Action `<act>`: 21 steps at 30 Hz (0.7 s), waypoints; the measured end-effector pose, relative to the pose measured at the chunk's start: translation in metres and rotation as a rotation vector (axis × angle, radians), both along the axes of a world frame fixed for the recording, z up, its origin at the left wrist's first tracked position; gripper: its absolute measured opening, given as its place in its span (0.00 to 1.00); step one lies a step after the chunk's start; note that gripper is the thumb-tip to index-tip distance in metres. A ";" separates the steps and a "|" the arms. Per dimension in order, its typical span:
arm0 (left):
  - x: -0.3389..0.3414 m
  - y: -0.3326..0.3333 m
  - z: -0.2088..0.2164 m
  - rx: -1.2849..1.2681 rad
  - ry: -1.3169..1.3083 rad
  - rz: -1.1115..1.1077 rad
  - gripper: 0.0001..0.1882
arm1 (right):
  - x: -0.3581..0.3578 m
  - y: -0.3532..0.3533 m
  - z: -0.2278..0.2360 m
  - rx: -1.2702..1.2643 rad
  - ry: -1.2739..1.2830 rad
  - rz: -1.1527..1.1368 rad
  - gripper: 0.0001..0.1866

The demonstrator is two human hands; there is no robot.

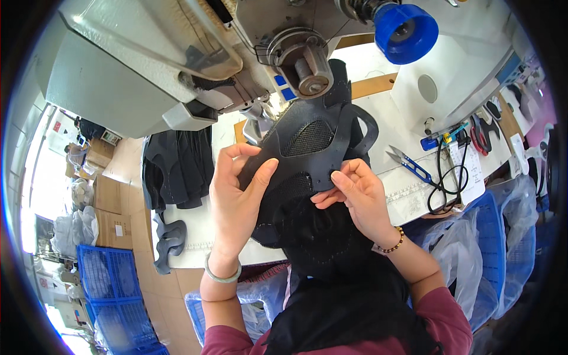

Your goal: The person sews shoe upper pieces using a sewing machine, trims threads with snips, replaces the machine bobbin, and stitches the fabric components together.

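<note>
A black mesh-panelled piece (307, 137), shaped much like a shoe upper, is held up between the person's two hands, in front of the sewing machine (112, 89) and over the near edge of the white worktop (195, 231). A curved strap (368, 127) loops out from its right side.

The right hand (360, 188) has thumb and forefinger clamped on the piece's lower right edge, the other fingers bent beneath. The left hand (232, 198) is at the left edge — thumb laid on the face, forefinger a little apart from it; whether its hidden fingers grip from behind, I cannot tell. A pale green bangle (222, 271) circles the left wrist, a beaded bracelet (390, 241) the right.

On the worktop to the right lie blue-handled snips (416, 168), a looped black cord (442, 190) and red-handled scissors (480, 136). To the left hangs a stack of black cut pieces (180, 168), with a grey curved piece (170, 239) just below.

Farther out stand blue crates (109, 275) and a cardboard box (113, 229) on the left — and, on the right, a blue basket (492, 228) with clear plastic bags (457, 251).
</note>
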State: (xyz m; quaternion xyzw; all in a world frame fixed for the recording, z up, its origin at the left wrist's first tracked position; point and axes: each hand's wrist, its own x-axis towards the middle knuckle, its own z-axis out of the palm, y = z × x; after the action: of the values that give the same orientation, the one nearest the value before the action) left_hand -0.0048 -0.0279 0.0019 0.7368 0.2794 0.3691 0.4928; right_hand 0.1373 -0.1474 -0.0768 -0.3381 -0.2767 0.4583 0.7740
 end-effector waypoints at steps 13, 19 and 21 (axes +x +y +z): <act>-0.007 0.007 -0.006 0.065 0.099 -0.012 0.13 | -0.001 -0.001 0.003 0.055 -0.340 -0.146 0.07; -0.007 0.006 -0.003 0.006 0.066 -0.052 0.12 | -0.002 -0.001 0.002 0.080 -0.315 -0.132 0.07; -0.008 0.009 -0.008 -0.021 0.024 -0.067 0.12 | -0.003 0.000 0.001 0.082 -0.318 -0.130 0.07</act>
State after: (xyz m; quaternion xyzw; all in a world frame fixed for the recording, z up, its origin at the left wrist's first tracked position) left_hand -0.0123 -0.0185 -0.0062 0.7449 0.2644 0.3403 0.5093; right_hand 0.1348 -0.1477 -0.0755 -0.3915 -0.3916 0.3365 0.7617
